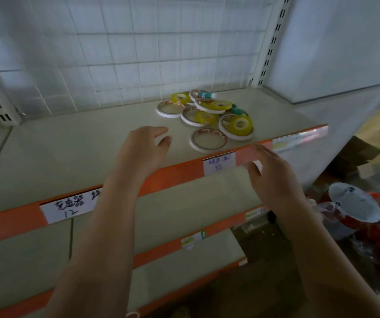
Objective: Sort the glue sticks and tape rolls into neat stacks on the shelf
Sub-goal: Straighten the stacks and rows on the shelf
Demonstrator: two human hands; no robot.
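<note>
Reaching over the top shelf, my left hand hovers above its beige surface with fingers relaxed and loosely spread, holding nothing. My right hand hangs in front of the shelf's orange edge strip, fingers straight and apart, also holding nothing.

The tape rolls lie in a loose, overlapping heap toward the right end of the shelf, well short of the wire grid back. The wide white rolls rest flat, their open centres facing up; one white roll sits apart at the front, nearest the edge, between my two hands. The smaller yellow rolls are perched on the white ones, tilted, their holes facing up and toward me.

Two glue sticks with green and red labels lie on their sides in the heap. The rear one's long axis runs left to right; the other is partly hidden, so I cannot tell its direction exactly.

A handwritten price label is on the strip below the rolls.
</note>
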